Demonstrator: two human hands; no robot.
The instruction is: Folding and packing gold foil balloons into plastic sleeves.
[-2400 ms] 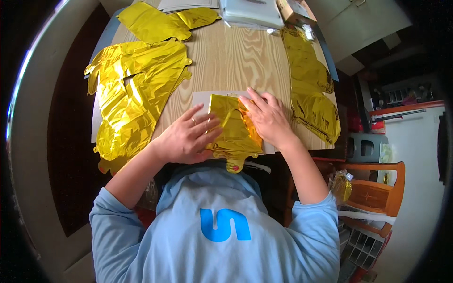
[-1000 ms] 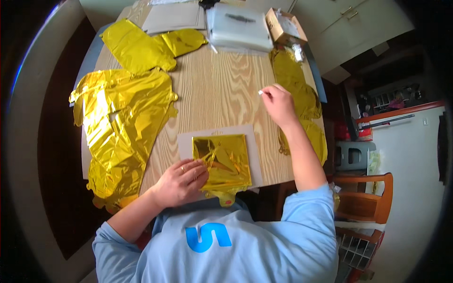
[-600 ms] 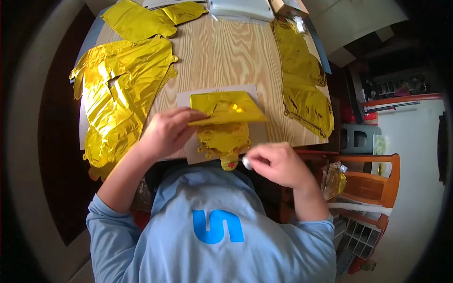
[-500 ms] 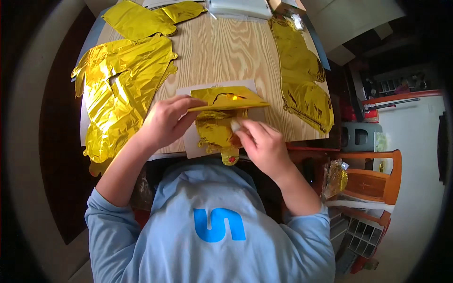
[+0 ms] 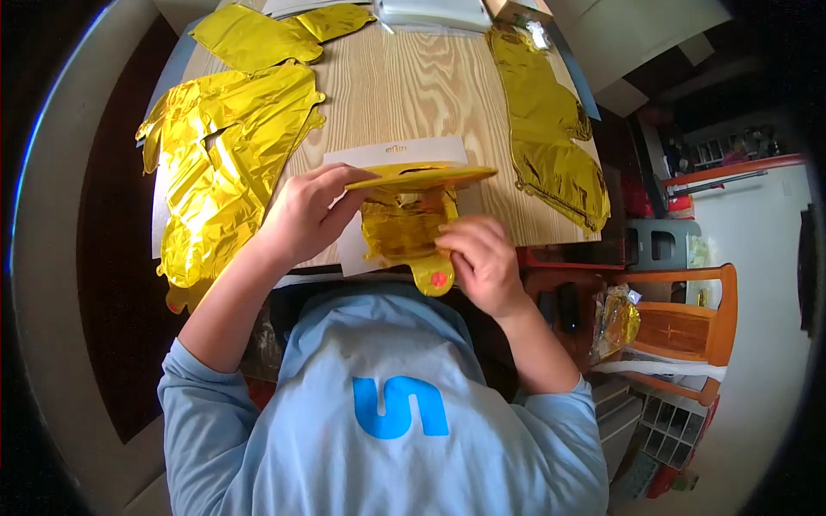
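Note:
A gold foil balloon [image 5: 404, 228], partly folded, lies on a white card [image 5: 366, 157] at the table's near edge. My left hand [image 5: 301, 211] pinches the left end of its raised upper fold, which stands up from the card nearly edge-on. With fingers curled, my right hand [image 5: 483, 262] grips the right edge of the lower part. A rounded tab with a red spot [image 5: 438, 279] sticks out below, over the table's edge. The card's far end, with a hanging slot, shows beyond the fold. My left fingertips are partly hidden behind the foil.
More flat gold foil balloons [image 5: 228, 172] lie on the left of the wooden table [image 5: 413, 95], and another foil balloon [image 5: 551, 129] on the right. A stack of clear plastic sleeves [image 5: 434, 15] and a cardboard box [image 5: 520, 12] stand at the far edge. A wooden chair [image 5: 675, 331] is at right.
My right hand has moved down along the foil's right edge. The upper fold is tilted more edge-on, and the lower part with its red-spotted tab shows more. My left hand keeps its hold.

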